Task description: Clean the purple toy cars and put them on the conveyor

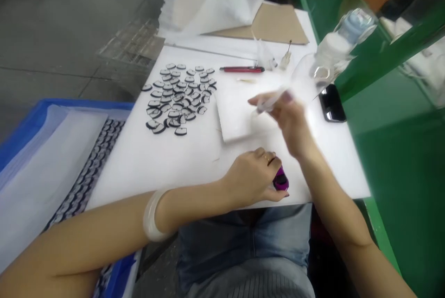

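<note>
My left hand (253,175) is closed round a purple and black object (281,179) near the front edge of the white table (194,168). Blurred by motion, my right hand (287,115) pinches a whitish translucent tube-like item (273,101) above a white sheet (236,117). Many small white pieces with dark edges (181,96) lie scattered left of the sheet. A red pen (242,69) rests at the sheet's far edge, with a thin pale stick (246,80) just below it.
At the right are a black phone (332,103) and a clear plastic bottle (321,68). A small needle-tipped bottle (286,59) stands farther back. Brown card (280,22) and crumpled white paper (215,8) cover the far end. A blue tray (43,108) sits left, beside a green frame opposite.
</note>
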`<control>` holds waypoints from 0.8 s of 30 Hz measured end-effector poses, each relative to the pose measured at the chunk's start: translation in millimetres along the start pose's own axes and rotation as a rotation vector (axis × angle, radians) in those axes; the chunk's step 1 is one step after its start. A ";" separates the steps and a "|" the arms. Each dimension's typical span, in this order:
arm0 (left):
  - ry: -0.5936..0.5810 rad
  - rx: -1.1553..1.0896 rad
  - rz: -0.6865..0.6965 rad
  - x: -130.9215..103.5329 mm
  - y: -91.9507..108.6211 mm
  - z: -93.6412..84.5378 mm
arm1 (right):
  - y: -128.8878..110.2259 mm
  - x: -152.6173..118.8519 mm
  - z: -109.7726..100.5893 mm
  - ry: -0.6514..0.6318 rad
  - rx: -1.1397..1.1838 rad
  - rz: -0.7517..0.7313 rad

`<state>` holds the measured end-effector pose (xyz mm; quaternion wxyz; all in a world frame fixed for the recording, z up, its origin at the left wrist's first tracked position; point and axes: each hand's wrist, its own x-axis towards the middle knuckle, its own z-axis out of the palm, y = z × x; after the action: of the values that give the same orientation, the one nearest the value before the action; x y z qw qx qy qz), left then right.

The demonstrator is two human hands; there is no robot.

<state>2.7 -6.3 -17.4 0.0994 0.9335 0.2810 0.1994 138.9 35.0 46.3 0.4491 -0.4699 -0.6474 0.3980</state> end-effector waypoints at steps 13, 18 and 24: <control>-0.068 -0.070 -0.074 4.4 -2.3 1.9 | 29.7 -82.1 -78.6 0.257 -0.260 0.077; -0.068 -0.116 -0.096 5.4 -2.2 -0.4 | 28.7 -138.9 -30.0 0.176 -0.383 0.040; -0.022 -0.126 -0.105 4.4 -1.3 -0.8 | 28.7 -158.9 0.7 0.238 -0.503 -0.105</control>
<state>5.0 -2.6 -15.7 0.1714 0.9114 0.3155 0.2009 170.1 -111.6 -13.7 0.4110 -0.5758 -0.6921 0.1431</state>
